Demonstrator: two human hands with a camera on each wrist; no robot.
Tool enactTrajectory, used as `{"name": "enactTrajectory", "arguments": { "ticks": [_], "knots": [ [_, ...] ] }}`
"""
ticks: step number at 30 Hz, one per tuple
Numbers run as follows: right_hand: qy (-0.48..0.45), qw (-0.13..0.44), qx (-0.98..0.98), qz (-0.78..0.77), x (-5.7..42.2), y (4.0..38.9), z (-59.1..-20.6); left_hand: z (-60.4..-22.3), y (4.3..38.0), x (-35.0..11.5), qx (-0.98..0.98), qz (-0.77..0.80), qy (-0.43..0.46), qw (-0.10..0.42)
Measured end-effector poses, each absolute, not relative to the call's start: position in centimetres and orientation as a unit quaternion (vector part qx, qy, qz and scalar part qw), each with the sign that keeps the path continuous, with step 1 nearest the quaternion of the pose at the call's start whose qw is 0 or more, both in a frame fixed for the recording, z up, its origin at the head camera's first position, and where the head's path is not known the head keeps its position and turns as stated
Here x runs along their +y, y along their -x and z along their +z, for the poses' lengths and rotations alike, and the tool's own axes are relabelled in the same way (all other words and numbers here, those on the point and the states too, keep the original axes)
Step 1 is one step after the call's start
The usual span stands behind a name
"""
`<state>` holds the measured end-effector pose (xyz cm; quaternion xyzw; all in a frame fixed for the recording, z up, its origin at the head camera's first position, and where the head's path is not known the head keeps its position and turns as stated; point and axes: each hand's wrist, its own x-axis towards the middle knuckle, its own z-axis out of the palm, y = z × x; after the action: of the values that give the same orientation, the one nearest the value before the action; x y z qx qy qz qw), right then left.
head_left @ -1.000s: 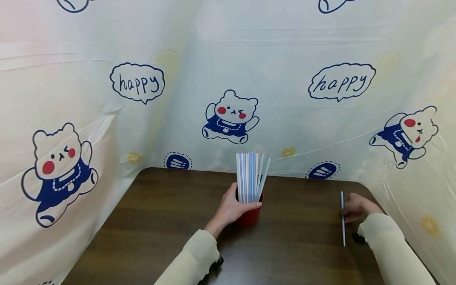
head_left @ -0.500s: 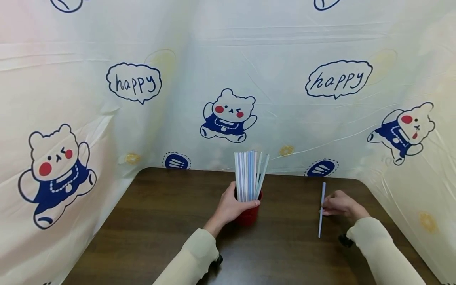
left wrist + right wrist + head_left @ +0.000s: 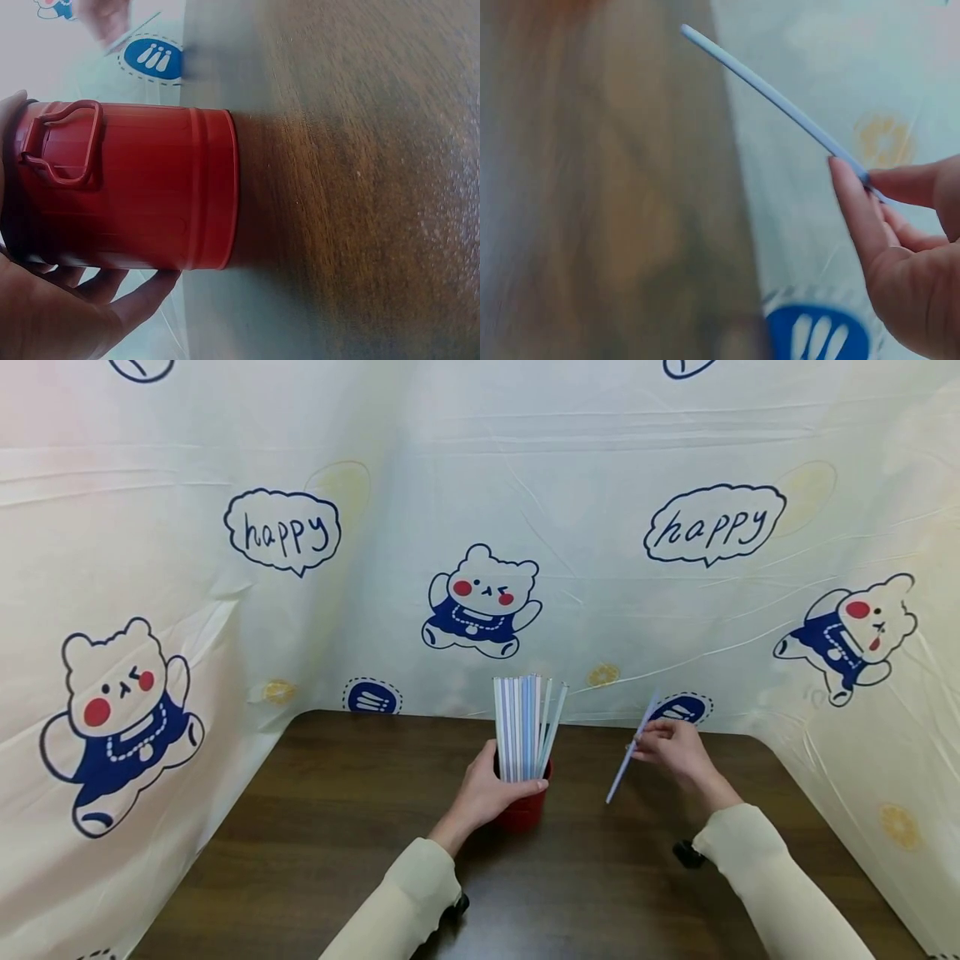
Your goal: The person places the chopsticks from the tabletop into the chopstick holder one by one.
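Observation:
In the head view my left hand [image 3: 483, 793] grips a red metal pail [image 3: 522, 816] standing upright on the table. Thumb and fingers reach round its upper part. A bunch of drinking straws [image 3: 517, 727], white, blue and pale green, rises from the pail, a few leaning right. The left wrist view shows the red pail [image 3: 150, 187] with a small wire handle [image 3: 96, 142] on its side. To the right, my right hand [image 3: 678, 753] pinches a single light-blue straw [image 3: 621, 777], tilted, above the table. In the right wrist view the thumb and fingertips hold this straw [image 3: 772, 96] near one end.
The dark wooden table [image 3: 315, 827] extends around the pail on all sides. Behind it and at both sides hangs a pale curtain [image 3: 600, 610] printed with bears and "happy" bubbles. Dark bands [image 3: 686, 853] show at the wrists.
My right hand has moved left and up with the light-blue straw, which has gone from nearly upright to slanted in the head view. The left hand keeps its hold on the pail.

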<state>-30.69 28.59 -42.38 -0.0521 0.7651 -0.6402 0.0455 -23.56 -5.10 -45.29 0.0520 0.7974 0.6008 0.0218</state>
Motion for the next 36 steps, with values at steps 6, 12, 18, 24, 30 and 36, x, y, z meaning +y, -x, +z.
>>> {"name": "enactTrajectory", "arguments": {
  "ticks": [6, 12, 18, 24, 30, 36],
  "knots": [
    [0.096, -0.042, 0.725, -0.680, 24.4, 29.1, -38.4, -45.5, 23.5, -5.0, 0.798, 0.600, -0.053, 0.019],
    [0.178, -0.119, 0.696, -0.686, 20.7, 27.3, -35.9, -45.5, 23.7, -4.7, 0.796, 0.601, -0.060, 0.019],
    [0.234, -0.179, 0.729, -0.618, 17.7, 26.8, -36.9, -45.3, 24.1, -4.5, 0.794, 0.604, -0.067, 0.022],
    [0.229, -0.181, 0.800, -0.524, 16.4, 26.4, -40.1, -45.7, 24.3, -4.4, 0.795, 0.602, -0.069, 0.032],
    [0.216, -0.146, 0.851, -0.457, 15.6, 26.1, -42.5, -46.3, 24.5, -4.6, 0.787, 0.611, -0.080, 0.020],
    [0.221, -0.099, 0.872, -0.426, 14.9, 25.5, -43.7, -47.3, 24.2, -5.1, 0.785, 0.615, -0.078, 0.014]
  ]
}}
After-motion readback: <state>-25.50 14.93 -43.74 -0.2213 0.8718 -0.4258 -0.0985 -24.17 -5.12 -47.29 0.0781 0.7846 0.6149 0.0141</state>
